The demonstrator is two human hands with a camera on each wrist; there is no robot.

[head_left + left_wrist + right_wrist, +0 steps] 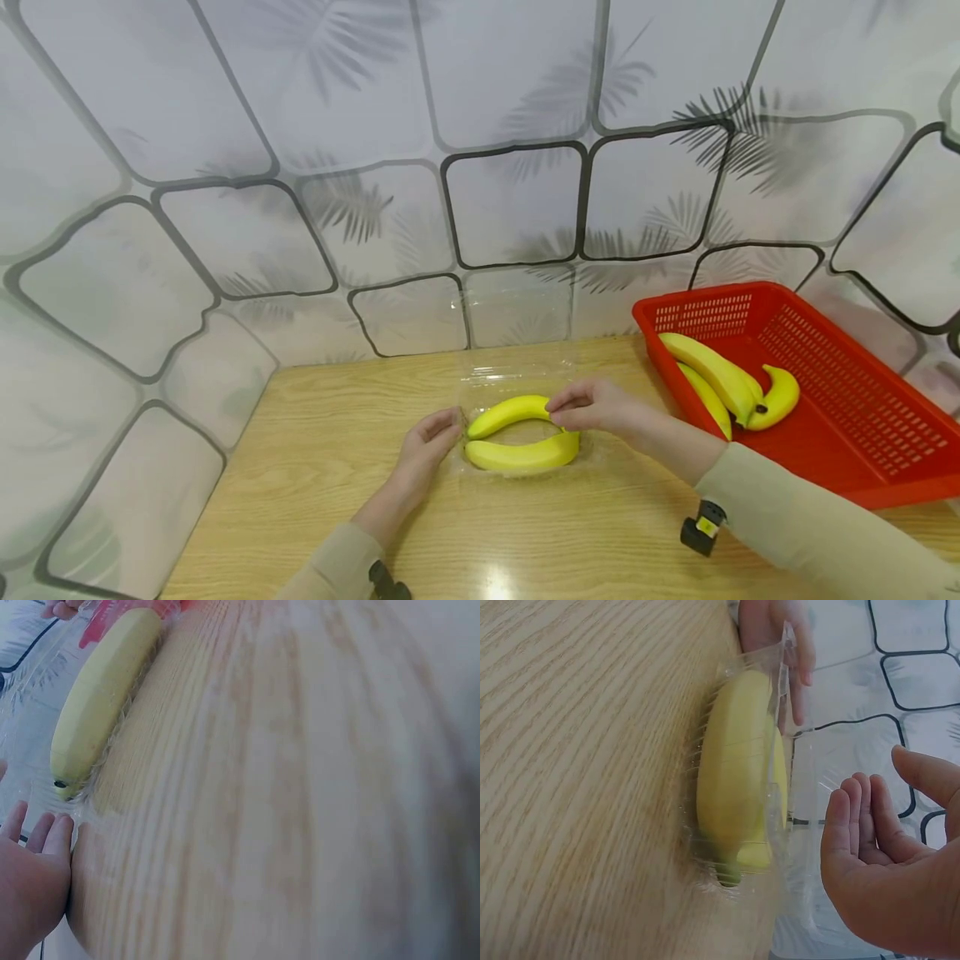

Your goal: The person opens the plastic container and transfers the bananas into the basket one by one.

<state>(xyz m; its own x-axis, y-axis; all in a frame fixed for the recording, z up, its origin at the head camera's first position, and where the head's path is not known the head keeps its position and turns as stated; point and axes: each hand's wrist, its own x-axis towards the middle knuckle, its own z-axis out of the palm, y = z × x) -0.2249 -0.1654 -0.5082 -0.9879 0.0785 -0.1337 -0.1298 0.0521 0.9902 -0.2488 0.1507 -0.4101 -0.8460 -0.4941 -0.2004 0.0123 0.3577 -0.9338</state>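
Two yellow bananas lie in a clear plastic clamshell box [787, 661] on the table, the near banana [522, 454] and the far banana [510, 414] curving away from each other. Behind them the box's transparent lid [491, 377] stands raised. My left hand [423, 450] is at the box's left edge, fingertips right at the plastic beside the banana stems' end. Over the right end of the far banana hovers my right hand [596, 406]; the right wrist view shows its fingers loosely bent, thumb apart, nothing between them.
A red perforated plastic basket [862, 375] stands at the right, with several more bananas [708, 371] at its left side. The wood-grain table [315, 450] meets a patterned wall covering [517, 208] at the back and left.
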